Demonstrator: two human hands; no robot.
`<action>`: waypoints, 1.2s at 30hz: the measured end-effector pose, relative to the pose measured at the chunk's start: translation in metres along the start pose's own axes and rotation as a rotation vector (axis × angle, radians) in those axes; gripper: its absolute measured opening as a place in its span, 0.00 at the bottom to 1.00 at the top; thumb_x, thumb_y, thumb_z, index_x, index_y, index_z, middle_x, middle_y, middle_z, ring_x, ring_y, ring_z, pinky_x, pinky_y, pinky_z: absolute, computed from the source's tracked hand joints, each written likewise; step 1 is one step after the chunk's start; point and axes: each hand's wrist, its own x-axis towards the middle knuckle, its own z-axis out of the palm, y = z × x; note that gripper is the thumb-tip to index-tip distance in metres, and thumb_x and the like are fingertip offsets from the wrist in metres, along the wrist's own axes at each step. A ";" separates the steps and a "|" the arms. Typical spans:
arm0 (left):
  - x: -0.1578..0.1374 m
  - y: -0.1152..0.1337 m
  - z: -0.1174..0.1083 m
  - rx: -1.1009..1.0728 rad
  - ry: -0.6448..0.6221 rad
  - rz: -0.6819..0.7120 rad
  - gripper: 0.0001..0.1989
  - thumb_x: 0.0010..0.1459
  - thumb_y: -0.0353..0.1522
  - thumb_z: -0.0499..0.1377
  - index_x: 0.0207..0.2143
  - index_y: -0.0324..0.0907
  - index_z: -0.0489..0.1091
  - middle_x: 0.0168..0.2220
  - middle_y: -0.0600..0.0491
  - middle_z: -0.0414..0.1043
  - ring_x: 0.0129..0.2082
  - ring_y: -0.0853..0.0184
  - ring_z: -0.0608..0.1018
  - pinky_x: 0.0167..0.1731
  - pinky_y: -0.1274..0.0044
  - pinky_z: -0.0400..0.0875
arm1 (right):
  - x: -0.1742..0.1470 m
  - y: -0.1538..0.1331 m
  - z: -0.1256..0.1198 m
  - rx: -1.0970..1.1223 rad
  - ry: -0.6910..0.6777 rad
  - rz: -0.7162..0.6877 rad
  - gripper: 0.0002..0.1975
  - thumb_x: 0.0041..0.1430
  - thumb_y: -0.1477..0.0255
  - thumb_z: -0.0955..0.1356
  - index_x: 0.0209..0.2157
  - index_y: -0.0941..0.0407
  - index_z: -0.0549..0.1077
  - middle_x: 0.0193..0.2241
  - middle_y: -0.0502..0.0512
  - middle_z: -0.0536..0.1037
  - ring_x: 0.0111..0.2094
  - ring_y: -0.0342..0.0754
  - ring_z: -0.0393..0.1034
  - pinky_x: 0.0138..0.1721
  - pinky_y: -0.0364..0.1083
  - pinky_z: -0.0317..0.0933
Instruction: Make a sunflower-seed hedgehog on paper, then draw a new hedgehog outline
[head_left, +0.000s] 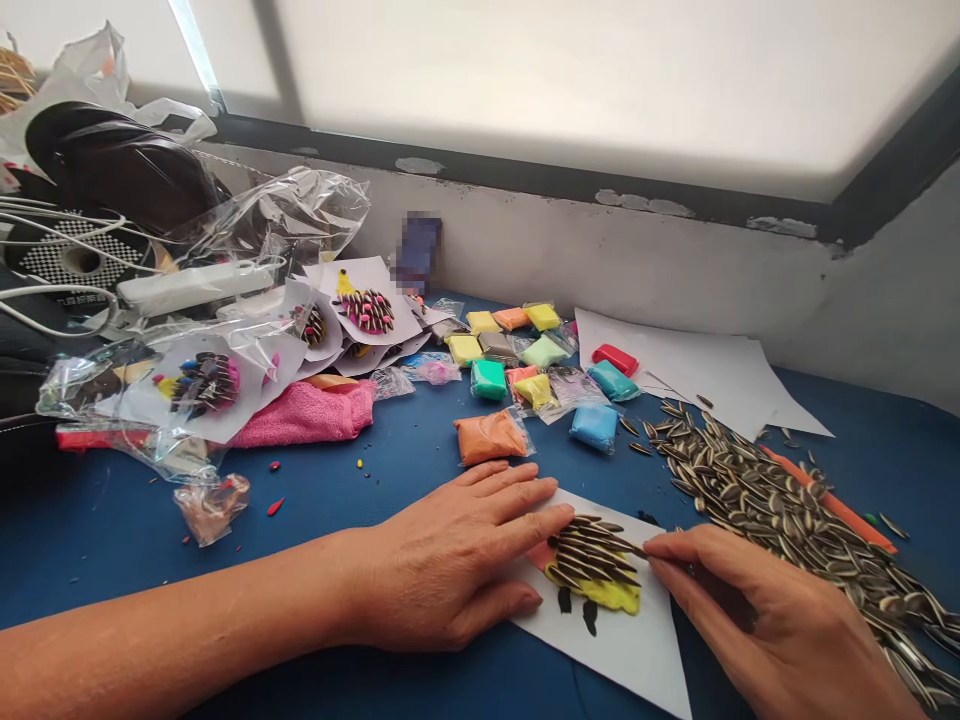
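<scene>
A yellow clay hedgehog (619, 596) with rows of striped sunflower seeds as spines and small black feet lies on a white sheet of paper (637, 660). My left hand (465, 555) rests flat on the paper's left side, fingers stretched out, its fingertips at the hedgehog's head and partly hiding it. My right hand (757, 600) pinches a sunflower seed (637, 549) between thumb and forefinger, against the right edge of the seed rows. Beside that hand spreads a large pile of loose sunflower seeds (780, 490).
Several wrapped clay packets, among them an orange packet (491, 437) and a blue packet (594, 428), lie beyond my hands. An orange stick (832, 500) crosses the seeds. Finished seed pictures (367, 308), a pink towel (307, 415) and clear plastic bags fill the left. Blank paper (690, 360) lies behind.
</scene>
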 end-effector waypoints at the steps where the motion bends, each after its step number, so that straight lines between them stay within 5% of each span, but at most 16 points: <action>1: 0.000 0.000 0.000 0.001 -0.001 0.000 0.31 0.69 0.40 0.57 0.70 0.39 0.56 0.70 0.39 0.57 0.71 0.49 0.58 0.70 0.58 0.51 | 0.000 -0.001 0.000 -0.006 -0.004 -0.009 0.12 0.65 0.59 0.67 0.36 0.48 0.81 0.32 0.50 0.83 0.29 0.46 0.78 0.28 0.41 0.70; 26: 0.000 0.000 -0.001 0.023 -0.020 0.000 0.32 0.69 0.40 0.57 0.69 0.36 0.57 0.70 0.39 0.57 0.71 0.49 0.58 0.70 0.59 0.50 | -0.001 0.001 0.007 -0.013 0.036 -0.105 0.07 0.66 0.64 0.69 0.40 0.48 0.80 0.33 0.45 0.83 0.30 0.42 0.79 0.31 0.36 0.70; 36: 0.001 0.002 -0.003 0.041 -0.042 0.000 0.32 0.69 0.40 0.56 0.70 0.35 0.57 0.70 0.38 0.56 0.71 0.48 0.58 0.70 0.57 0.50 | 0.001 -0.003 0.010 -0.003 -0.007 -0.132 0.08 0.67 0.65 0.67 0.34 0.47 0.76 0.26 0.44 0.75 0.25 0.39 0.73 0.26 0.36 0.65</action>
